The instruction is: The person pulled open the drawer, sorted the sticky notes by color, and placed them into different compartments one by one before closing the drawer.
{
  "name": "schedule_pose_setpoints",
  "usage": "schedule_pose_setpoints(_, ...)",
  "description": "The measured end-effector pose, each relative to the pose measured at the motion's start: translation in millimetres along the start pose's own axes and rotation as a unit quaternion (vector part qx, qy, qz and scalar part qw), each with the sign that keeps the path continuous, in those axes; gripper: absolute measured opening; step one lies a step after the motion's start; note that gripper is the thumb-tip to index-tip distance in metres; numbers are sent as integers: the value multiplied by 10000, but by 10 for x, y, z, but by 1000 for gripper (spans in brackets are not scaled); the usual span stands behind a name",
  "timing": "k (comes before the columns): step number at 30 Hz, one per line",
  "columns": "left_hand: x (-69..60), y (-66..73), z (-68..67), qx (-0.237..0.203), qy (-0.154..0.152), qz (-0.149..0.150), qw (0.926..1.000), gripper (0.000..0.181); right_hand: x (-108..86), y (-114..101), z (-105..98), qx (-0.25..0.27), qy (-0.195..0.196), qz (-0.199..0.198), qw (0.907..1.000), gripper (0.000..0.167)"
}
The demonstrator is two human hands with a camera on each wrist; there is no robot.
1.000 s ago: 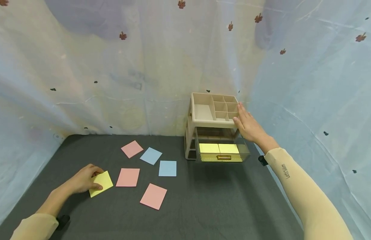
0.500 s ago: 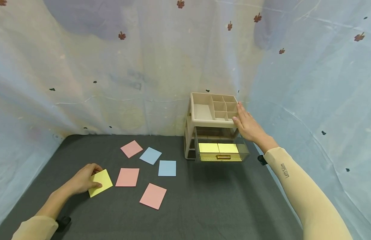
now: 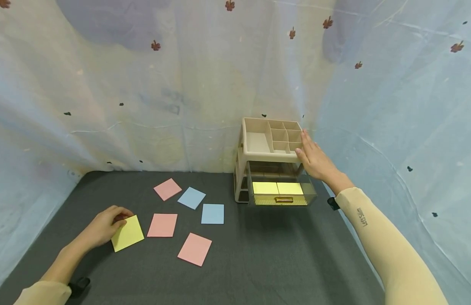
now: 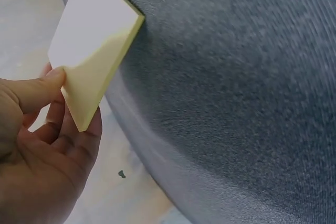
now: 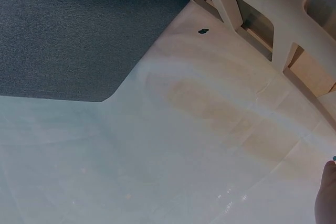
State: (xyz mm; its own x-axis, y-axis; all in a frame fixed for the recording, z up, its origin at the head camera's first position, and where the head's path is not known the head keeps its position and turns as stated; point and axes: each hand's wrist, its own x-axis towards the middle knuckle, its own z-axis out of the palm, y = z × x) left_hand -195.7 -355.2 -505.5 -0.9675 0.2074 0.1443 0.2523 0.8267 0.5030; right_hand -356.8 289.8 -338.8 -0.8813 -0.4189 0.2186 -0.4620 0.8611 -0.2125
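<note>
My left hand [image 3: 106,226] pinches a yellow sticky-note pad [image 3: 128,234] by its near-left edge, over the left of the dark table. In the left wrist view the thumb lies on one face of the pad [image 4: 94,30], fingers behind, and the pad is tilted. With straight fingers, my right hand [image 3: 318,161] rests against the right side of a beige desktop organizer [image 3: 271,157]. Its clear drawer [image 3: 312,198] is pulled out and holds yellow pads [image 3: 264,188] side by side. Only a bit of the right hand [image 5: 326,195] shows in the right wrist view.
Pink pads [image 3: 162,225] and blue pads [image 3: 212,214] lie flat between my left hand and the organizer. The organizer's top has several compartments [image 3: 279,135]. A patterned curtain [image 3: 182,84] hangs behind and beside the dark tabletop [image 3: 258,267].
My left hand has shifted its hold on the yellow pad: the thumb has slid back toward the pad's edge, showing more of its face. The right hand stays at the organizer.
</note>
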Motion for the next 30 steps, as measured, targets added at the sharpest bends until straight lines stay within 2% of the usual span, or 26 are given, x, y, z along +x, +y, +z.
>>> schedule_pose_setpoints(8, -47, 138, -71, -177, -89, -97, 9998, 17, 10, 10, 0, -45, 12, -20, 10000, 74)
schedule_pose_setpoints(16, -62, 256, -114, -302, -94, -7, 9995, 18, 5, 21, 8, 3, 32, -40, 10000, 73)
schedule_pose_setpoints(22, -33, 346, -110, -365, 272, 185, 9988, 20, 1, 24, 11, 0, 10, -11, 10000, 74)
schedule_pose_setpoints(30, 104, 585, -136, -503, 736, 340, 9954, 22, -2, 25, 13, -38, 50, -28, 10000, 73)
